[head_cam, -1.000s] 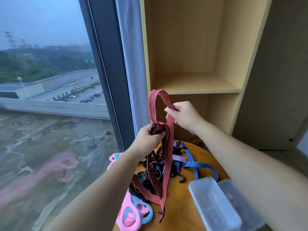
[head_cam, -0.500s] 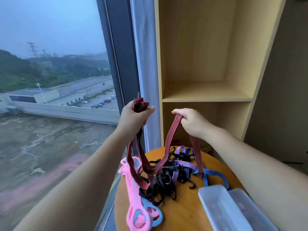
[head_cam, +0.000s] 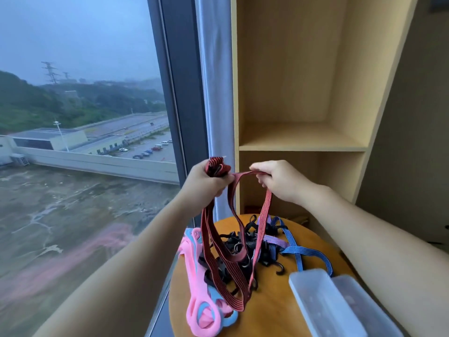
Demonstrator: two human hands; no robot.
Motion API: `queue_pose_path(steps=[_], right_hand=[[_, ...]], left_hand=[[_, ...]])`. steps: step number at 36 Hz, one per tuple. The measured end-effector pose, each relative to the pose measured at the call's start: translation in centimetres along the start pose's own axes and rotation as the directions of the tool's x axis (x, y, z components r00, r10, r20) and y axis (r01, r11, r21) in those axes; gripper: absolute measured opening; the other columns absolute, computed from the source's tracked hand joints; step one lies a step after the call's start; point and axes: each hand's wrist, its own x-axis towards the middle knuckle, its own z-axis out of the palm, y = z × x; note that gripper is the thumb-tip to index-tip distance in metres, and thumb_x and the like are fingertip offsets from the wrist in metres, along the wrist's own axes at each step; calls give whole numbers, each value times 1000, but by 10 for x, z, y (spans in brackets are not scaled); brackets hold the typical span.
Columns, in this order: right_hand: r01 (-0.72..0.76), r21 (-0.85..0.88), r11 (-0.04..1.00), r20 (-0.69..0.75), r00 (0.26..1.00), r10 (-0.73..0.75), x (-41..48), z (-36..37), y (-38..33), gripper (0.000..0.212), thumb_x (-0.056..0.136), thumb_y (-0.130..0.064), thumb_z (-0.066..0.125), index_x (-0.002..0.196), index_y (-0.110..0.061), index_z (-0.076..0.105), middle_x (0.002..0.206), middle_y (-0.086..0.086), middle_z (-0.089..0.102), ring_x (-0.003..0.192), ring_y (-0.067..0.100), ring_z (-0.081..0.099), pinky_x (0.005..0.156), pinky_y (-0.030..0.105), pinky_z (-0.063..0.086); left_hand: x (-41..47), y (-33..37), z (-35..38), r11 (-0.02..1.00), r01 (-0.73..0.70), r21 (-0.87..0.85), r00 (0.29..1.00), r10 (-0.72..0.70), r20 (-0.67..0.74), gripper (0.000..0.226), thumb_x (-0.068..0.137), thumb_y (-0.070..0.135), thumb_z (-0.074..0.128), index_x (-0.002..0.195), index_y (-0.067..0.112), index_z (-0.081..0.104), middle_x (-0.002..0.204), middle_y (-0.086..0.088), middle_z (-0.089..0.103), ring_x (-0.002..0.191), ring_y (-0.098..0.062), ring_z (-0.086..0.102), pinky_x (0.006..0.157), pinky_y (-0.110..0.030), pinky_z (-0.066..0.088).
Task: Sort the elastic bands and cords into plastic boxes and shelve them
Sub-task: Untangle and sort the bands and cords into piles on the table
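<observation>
I hold a red striped elastic cord (head_cam: 232,244) above a round wooden table (head_cam: 272,310). My left hand (head_cam: 206,182) grips its bunched end; my right hand (head_cam: 279,181) pinches a strand just to the right. Long loops of the cord hang down onto the table. Beneath them lies a tangle of black hooked cords (head_cam: 239,246), a purple band (head_cam: 273,239) and a blue striped cord (head_cam: 303,251). Pink and light blue rubber bands (head_cam: 201,288) lie at the table's left edge. Two clear plastic boxes (head_cam: 323,305) sit at the front right.
A tall wooden shelf unit (head_cam: 301,142) with open compartments stands directly behind the table. To its left are a grey curtain (head_cam: 215,93), a dark window frame (head_cam: 179,93) and a large window.
My hands have come closer together, the right one rising toward the left. The hanging red loops have lengthened and shifted, and the view has tilted slightly upward.
</observation>
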Motion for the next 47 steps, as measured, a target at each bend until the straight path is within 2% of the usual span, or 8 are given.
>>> queue_pose_path(steps=[8, 19, 27, 32, 34, 38, 43, 47], right_hand=[[-168, -142, 976, -29, 986, 166, -6, -8, 48, 27, 93, -10, 53, 75, -27, 64, 82, -1, 65, 75, 20, 61, 63, 30, 47], [-415, -90, 905, -252, 889, 382, -12, -17, 82, 14, 98, -24, 57, 92, -22, 70, 60, -8, 60, 48, 10, 60, 46, 21, 37], [-331, 42, 943, -240, 913, 331, -8, -6, 68, 37, 88, 1, 43, 101, -10, 76, 110, 10, 71, 105, 25, 65, 94, 24, 44], [-207, 55, 977, -374, 903, 212, -9, -9, 50, 37, 86, -29, 53, 64, -4, 70, 62, -8, 70, 66, 10, 65, 62, 24, 45], [-94, 6, 996, -393, 915, 88, -7, -5, 39, 17, 90, -8, 59, 89, 0, 75, 101, 1, 74, 72, 11, 69, 72, 21, 50], [-108, 70, 992, -253, 960, 122, -3, 2, 20, 64, 88, 13, 46, 147, -13, 41, 154, 9, 33, 101, 0, 63, 74, -11, 29], [-106, 233, 967, -289, 942, 173, -8, 2, 7, 46, 84, 21, 44, 123, 5, 60, 111, 20, 69, 110, 23, 67, 89, 33, 56], [-49, 289, 956, -221, 968, 116, -16, 10, -4, 40, 87, 15, 49, 123, 2, 63, 104, 25, 71, 108, 9, 65, 97, 35, 53]], left_hand=[[11, 17, -40, 999, -41, 3, 948, 39, -317, 8, 87, 1, 66, 87, -1, 58, 59, -4, 47, 48, -12, 43, 48, -23, 37], [10, 28, -50, 998, -58, -28, 909, 41, -414, 14, 88, -5, 64, 80, 5, 57, 60, -5, 44, 47, -13, 40, 47, -21, 35], [9, -4, -43, 998, -12, 59, 952, 30, -306, 15, 80, 11, 72, 77, 15, 58, 56, 5, 53, 52, -14, 47, 54, -28, 41], [7, -8, -31, 995, 18, -97, 950, -47, -309, 24, 69, 24, 75, 74, 14, 54, 52, 2, 47, 47, -13, 43, 45, -25, 37], [4, -8, -20, 993, 30, -113, 961, -59, -270, 25, 69, 29, 76, 78, 13, 60, 58, -3, 55, 49, -13, 46, 46, -25, 40], [-2, -10, 1, 993, 29, -117, 975, -54, -217, 18, 83, 27, 73, 83, 12, 64, 75, -6, 69, 52, -14, 50, 53, -27, 44], [-3, -12, 16, 988, 55, -146, 974, -86, -210, 16, 91, 21, 67, 91, 6, 63, 61, 2, 67, 49, -11, 50, 47, -21, 43], [-4, -10, 29, 978, 111, -174, 987, -130, -98, 14, 87, 24, 71, 91, 12, 64, 82, -9, 74, 57, -14, 53, 55, -26, 47]])
